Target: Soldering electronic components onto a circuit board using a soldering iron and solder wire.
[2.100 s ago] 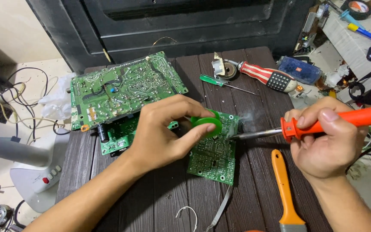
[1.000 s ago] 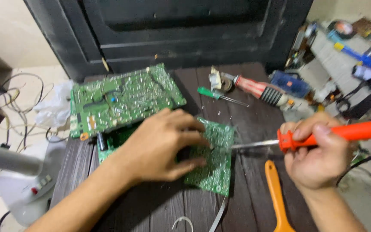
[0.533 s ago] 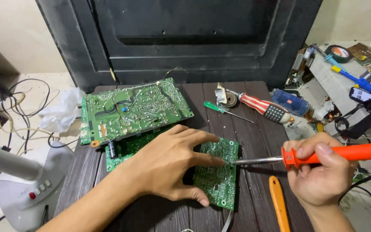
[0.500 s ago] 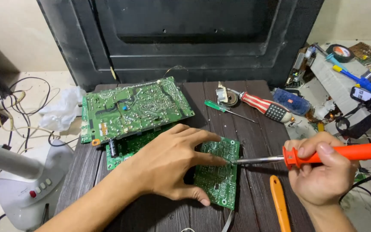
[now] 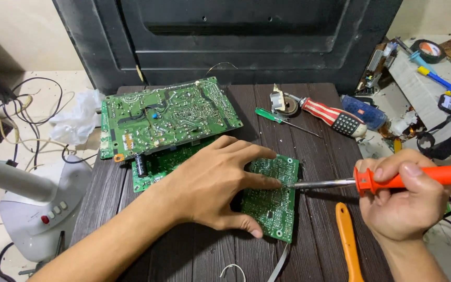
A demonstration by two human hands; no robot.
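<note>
My left hand [image 5: 212,183] lies flat on a small green circuit board [image 5: 273,201] in the middle of the dark wooden table [image 5: 194,256], fingers spread and pressing it down. My right hand [image 5: 403,201] grips an orange-handled soldering iron [image 5: 392,180]; its metal tip touches the board's right edge beside my left index fingertip. A larger green circuit board [image 5: 165,117] rests tilted at the back left, over another green board [image 5: 157,164].
A green screwdriver [image 5: 275,119], a red-and-white striped tool [image 5: 330,116] and a small metal part lie at the back right. An orange-handled tool [image 5: 348,243] sits by my right wrist. A black panel [image 5: 236,36] stands behind. White fan base [image 5: 43,209] at the left.
The green roll that my left hand held on the board is gone; that hand now lies flat on the board. The iron tip has stayed at the board's right edge.
</note>
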